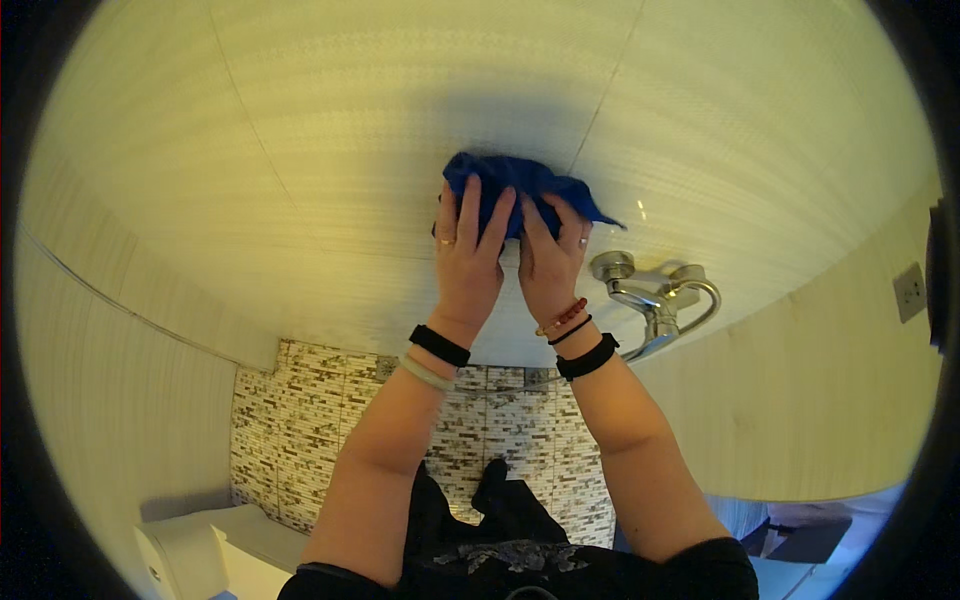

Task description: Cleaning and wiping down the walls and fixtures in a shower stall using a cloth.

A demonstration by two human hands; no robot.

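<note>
Head view, and at the far left the pale wall (330,140) bends with the lens toward the black rim, which swallows its outer edge. Down in the lower left sits a white boxy fixture (185,545), sliced off by the frame, so its kind is hard to make out. Next comes the mosaic-patterned floor (290,430), its middle covered by the forearms and the dark trousers (520,510); one dark shoe (490,478) pokes out, the other hard to separate from the trouser leg. Up to the centre, and there's the left hand (468,262), ring on a finger, black band (440,345) and pale bangle (427,374) at the wrist, its fingers spread over the left part of a blue cloth (528,175). That cloth lies crumpled against the wall, left of and above the tap, its underside out of sight. Just beside, the right hand (552,268) has its fingers fanned and slightly bent over the cloth's right part, a loose corner sticking out beyond them; whether the fingertips nip a fold cannot be told. Red beads (567,316) and a black strap (588,358) circle that wrist. Near it, the chrome mixer tap (655,305) juts from the wall, its lower end partly behind the forearm. Far right, a socket plate (910,292) stands beside a dark object (937,275) lost in the rim; below, the dark shape (812,540) in bluish light defies naming.
</note>
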